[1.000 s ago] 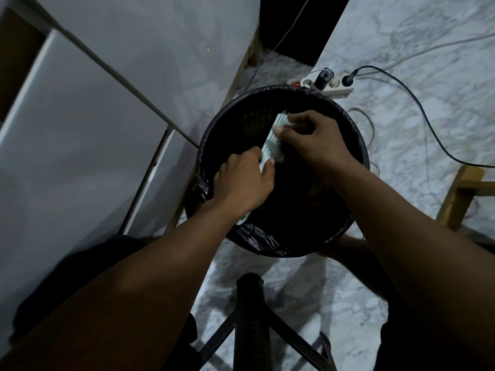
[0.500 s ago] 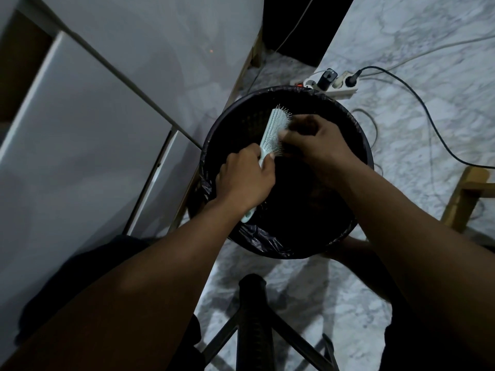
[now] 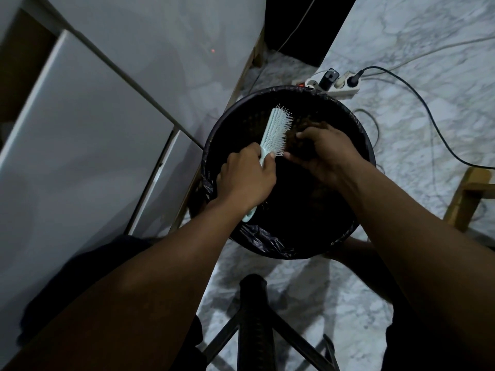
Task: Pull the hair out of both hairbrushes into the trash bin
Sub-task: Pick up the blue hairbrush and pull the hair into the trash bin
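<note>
A pale green hairbrush (image 3: 276, 131) is held over the black trash bin (image 3: 359, 129), its bristles facing right. My left hand (image 3: 245, 178) is shut on its handle, and the handle's end pokes out below my wrist. My right hand (image 3: 326, 153) is just right of the bristles, fingers closed on a dark brown clump of hair (image 3: 297, 137) that sits a little apart from the brush. The bin is lined with a black bag. A second hairbrush is not in sight.
A white cabinet (image 3: 93, 129) stands left of the bin. Behind the bin lies a white power strip (image 3: 334, 83) with plugs and a black cable (image 3: 428, 116) across the marble floor. A black stand (image 3: 253, 317) rises in front of me. A wooden leg (image 3: 466, 199) is at right.
My right hand has slid from the brush head down and to the right, drawing a clump of hair off the bristles. The brush head is now uncovered.
</note>
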`<state>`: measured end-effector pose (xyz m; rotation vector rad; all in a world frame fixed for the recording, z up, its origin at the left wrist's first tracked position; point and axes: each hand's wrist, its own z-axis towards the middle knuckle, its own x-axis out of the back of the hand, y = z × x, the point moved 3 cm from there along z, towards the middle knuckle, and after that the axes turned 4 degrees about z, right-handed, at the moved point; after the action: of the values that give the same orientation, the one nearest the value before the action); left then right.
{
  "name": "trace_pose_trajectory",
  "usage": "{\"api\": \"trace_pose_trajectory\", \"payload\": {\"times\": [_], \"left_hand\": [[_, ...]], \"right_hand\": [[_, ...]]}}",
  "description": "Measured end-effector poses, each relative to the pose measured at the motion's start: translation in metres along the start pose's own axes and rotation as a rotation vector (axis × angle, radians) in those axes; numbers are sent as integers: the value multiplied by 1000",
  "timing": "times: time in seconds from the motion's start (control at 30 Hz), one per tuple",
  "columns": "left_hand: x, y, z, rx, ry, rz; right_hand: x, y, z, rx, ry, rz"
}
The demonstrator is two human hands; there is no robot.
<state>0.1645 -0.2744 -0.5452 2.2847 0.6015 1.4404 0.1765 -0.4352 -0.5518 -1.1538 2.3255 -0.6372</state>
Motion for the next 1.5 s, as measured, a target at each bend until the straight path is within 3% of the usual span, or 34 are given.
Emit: {"api": "trace_pose_trajectory", "payload": {"times": [0.1,0.2,0.47,0.53,0.7,0.77,0.87,1.03,1.17,1.33,1.5], "left_hand": [[0,3,-2,-38,-1,18],[0,4,-3,-72,-4,35],[-3,-1,4,-7,-27,-78],[-4,-2,4,26,-25,-84],[-1,-4,4,65,-10,-58],[0,-4,4,52,-10,-53],[-3,-3,4,3,-30,-83],[-6,2,4,-55,-81,-200],[-6,2,5,-41,-80,-246],[-5,4,6,-43,-75,-274],[-5,5,6,-35,-94,-273]], "right_hand": [[-1,-2,-3,147,-49,-150],[-1,-3,-6,257,21,-285],[4,2,3,-1,99,117],[5,0,3,-17,133,20],[9,-1,-1,48,153,-591],[10,2,-2,14,158,-711],[9,0,3,74,167,-574],[-3,4,2,24,-128,-250],[-1,7,-3,56,-145,-261],[-7,11,-9,-43,-165,-412],[-7,6,-7,76,-103,-600]]}}
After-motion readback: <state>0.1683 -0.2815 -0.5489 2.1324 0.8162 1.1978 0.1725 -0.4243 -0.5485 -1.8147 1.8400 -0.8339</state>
